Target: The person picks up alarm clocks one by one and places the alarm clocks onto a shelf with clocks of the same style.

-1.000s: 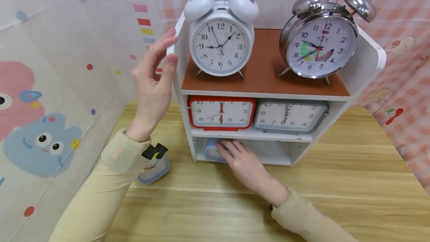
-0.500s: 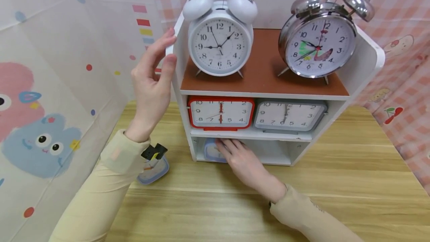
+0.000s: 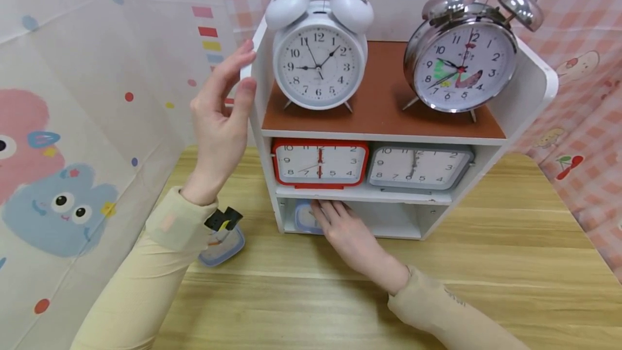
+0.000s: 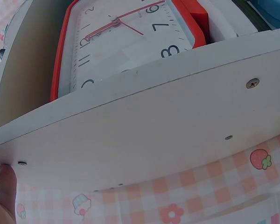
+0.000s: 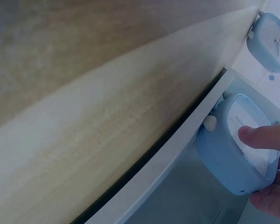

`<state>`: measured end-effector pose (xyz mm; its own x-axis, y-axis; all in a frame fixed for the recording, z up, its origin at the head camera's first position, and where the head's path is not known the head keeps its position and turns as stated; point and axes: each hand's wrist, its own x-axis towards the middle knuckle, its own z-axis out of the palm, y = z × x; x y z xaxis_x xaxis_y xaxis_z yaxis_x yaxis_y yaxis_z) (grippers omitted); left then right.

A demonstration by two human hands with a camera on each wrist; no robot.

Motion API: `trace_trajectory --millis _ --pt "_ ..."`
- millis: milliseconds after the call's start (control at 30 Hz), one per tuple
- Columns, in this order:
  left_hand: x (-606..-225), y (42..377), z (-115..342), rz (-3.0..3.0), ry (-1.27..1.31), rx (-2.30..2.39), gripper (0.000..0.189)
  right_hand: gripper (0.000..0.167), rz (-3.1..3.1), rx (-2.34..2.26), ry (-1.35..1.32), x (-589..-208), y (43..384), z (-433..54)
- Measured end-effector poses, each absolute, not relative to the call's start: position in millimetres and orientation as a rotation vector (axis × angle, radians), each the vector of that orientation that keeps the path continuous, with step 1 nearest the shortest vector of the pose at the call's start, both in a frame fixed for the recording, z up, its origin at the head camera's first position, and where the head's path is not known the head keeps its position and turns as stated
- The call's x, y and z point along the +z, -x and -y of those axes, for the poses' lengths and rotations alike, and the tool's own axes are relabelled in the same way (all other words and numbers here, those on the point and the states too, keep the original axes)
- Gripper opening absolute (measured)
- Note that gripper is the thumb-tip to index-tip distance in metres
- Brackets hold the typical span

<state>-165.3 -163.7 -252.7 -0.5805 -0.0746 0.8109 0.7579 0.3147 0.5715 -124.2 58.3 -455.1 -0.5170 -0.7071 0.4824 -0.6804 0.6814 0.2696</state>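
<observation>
In the lower left of the white shelf unit [image 3: 384, 195], my right hand [image 3: 350, 242] grips a small light-blue alarm clock [image 3: 306, 219]. The right wrist view shows my thumb [image 5: 263, 137] across the face of that clock, with the other fingers behind its body. It stands on small round feet close to the front edge of the bottom board. My left hand [image 3: 221, 115] is raised at the left side panel of the shelf, fingertips touching it near the front edge. In the left wrist view, a finger [image 4: 8, 189] presses the panel's outer face.
A second light-blue clock [image 3: 225, 250] stands on the wooden table beside the shelf, partly behind my left wrist. A red clock [image 3: 340, 163] and a grey clock [image 3: 439, 169] fill the middle shelf. On top stand white [image 3: 318, 91] and silver [image 3: 454, 82] twin-bell clocks.
The blue clock has turned and shifted slightly left within the bottom compartment, showing more of its face. My right hand has moved with it a little. My left hand stays put.
</observation>
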Motion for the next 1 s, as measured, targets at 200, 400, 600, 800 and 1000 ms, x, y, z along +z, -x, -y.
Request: trace_trajectory --millis 200,400,600,800,1000 --pt "-253 165 163 1.801 0.608 -1.372 0.048 0.058 2.341 -0.045 -1.072 -455 125 -56" --pt "-253 165 163 1.799 0.610 -1.374 0.050 0.058 2.349 -0.039 -1.087 -453 126 -53" --pt "-251 164 164 1.824 0.604 -1.341 0.033 0.058 2.334 -0.070 -1.086 -456 130 -51" --pt "-250 164 163 1.819 0.605 -1.346 0.032 0.061 2.326 -0.112 -1.078 -458 133 -48" --pt "-251 164 163 1.820 0.606 -1.341 0.032 0.059 2.329 -0.103 -1.074 -459 133 -47"
